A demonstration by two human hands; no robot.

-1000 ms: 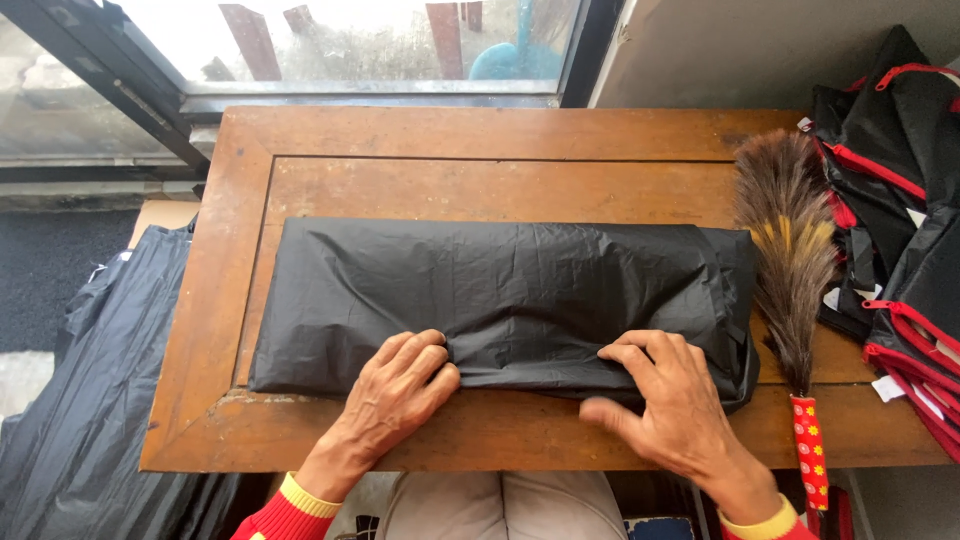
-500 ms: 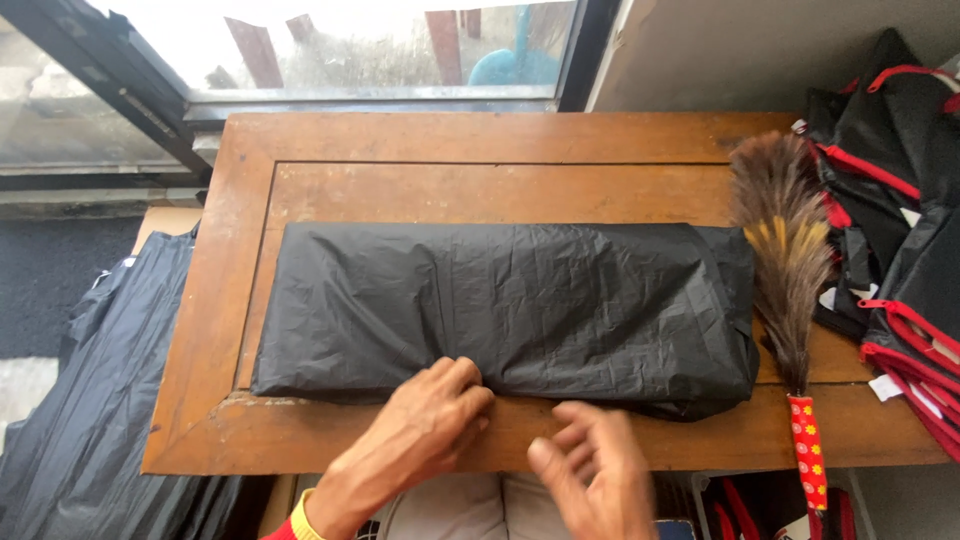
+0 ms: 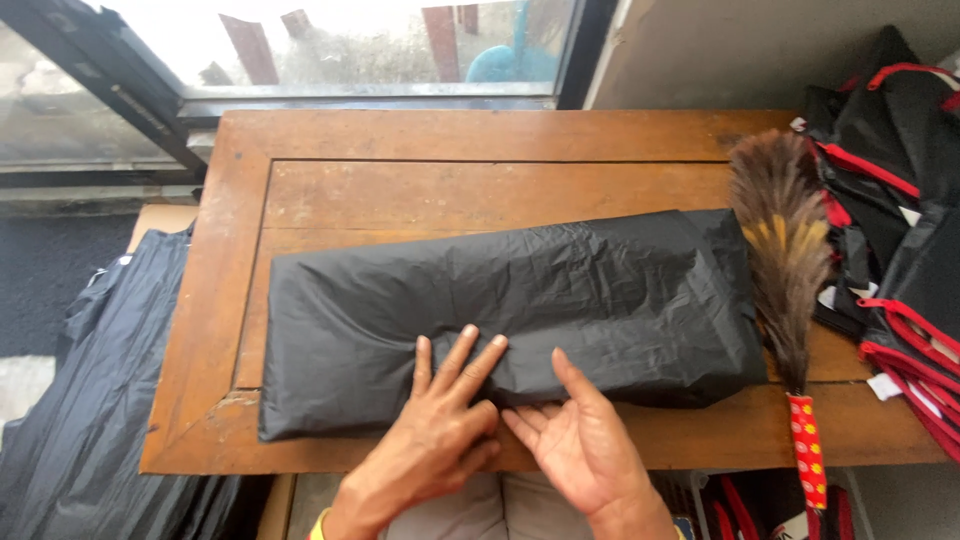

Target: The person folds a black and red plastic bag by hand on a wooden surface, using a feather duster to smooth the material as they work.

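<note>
Fingers of my left hand point(image 3: 440, 420) lie spread flat on the black bag point(image 3: 510, 310), my right hand point(image 3: 575, 440) open, palm up, touching its near edge.

Looking down on a wooden table point(image 3: 400, 160) filling the middle of the frame, with a long folded black plastic package point(image 3: 520, 300) lying across its lower half. Pressing flat on the package's near edge at lower centre with the left hand point(image 3: 440, 430), fingers spread, while holding the right hand point(image 3: 580, 440) just beside it, palm turned up and fingertips touching the package's edge. Showing a feather duster point(image 3: 785, 270) with a red patterned handle lying along the table's right side, black bags with red trim point(image 3: 900, 200) piling at the far right, black plastic sheeting point(image 3: 90, 400) hanging at lower left, and a window point(image 3: 380, 40) running across the top.
</note>
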